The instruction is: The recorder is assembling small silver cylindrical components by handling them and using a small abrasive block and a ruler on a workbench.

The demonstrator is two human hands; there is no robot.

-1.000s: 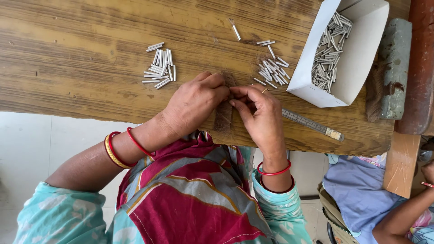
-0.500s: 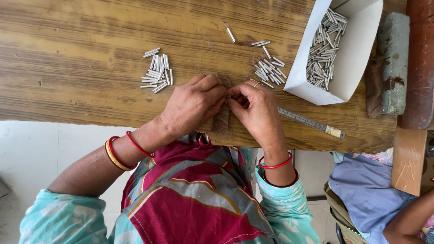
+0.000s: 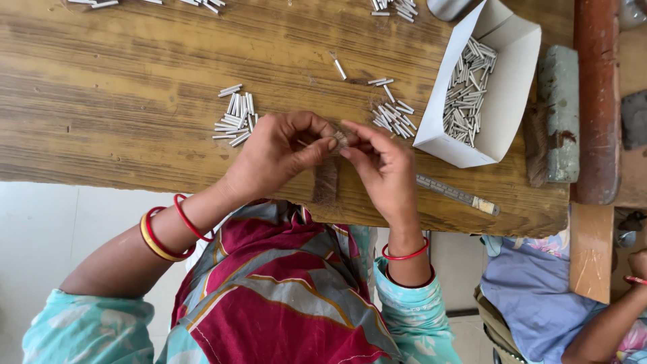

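Observation:
My left hand and my right hand meet over the near edge of a worn wooden table. Their fingertips pinch together a small brown tuft of fibre; a longer brown bundle hangs or lies just below it on the table. Whether a stick is inside the tuft I cannot tell. A loose pile of short white sticks lies left of my left hand. A second pile of white sticks lies just beyond my right hand.
An open white cardboard box holding several white sticks stands at the right. A metal ruler lies near the table's front edge. A grey block and a reddish wooden beam are further right. Another person's arm shows at bottom right.
The view has shifted so the table sits lower in frame. My hands stay together on the tuft, my fingers working it slightly; the piles and box have not moved.

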